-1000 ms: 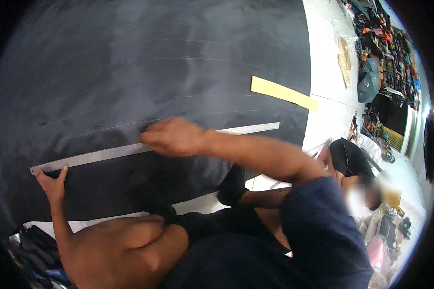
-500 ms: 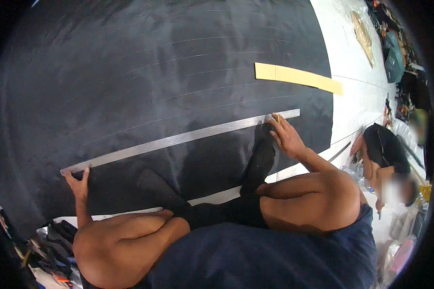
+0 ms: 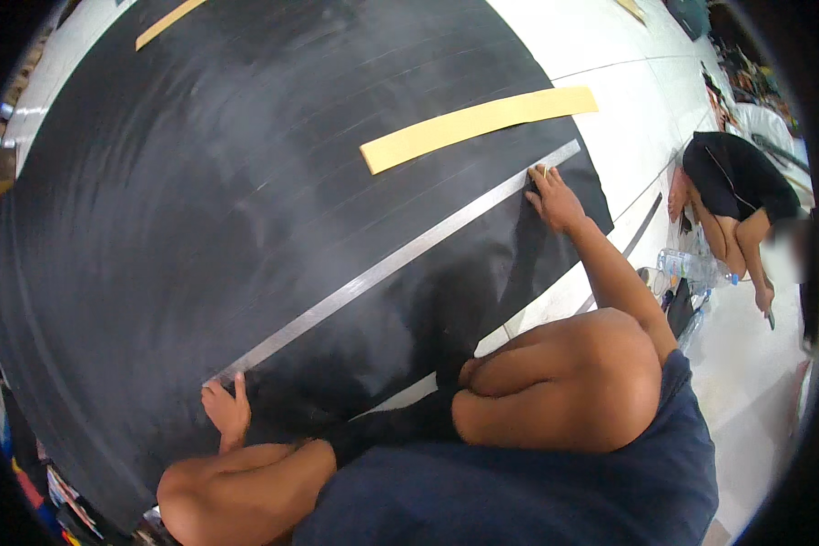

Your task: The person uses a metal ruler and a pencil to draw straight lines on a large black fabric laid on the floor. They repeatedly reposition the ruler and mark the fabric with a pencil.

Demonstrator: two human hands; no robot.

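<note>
Your left hand (image 3: 227,411), thumb spread from the fingers, touches the lower-left end of the metal straightedge (image 3: 382,271), which slants across the black sheet (image 3: 191,246). Your right hand (image 3: 560,202), fingers extended and apart, rests near its upper-right end. Beyond lies a yellow strip (image 3: 473,127), reaching past the sheet's edge.

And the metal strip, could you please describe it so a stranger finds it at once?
On the floor lies a large black sheet. Across its near part, a long metal strip slants from the left hand past the right hand. It is silvery, unlike the yellow strips beyond it.
</note>
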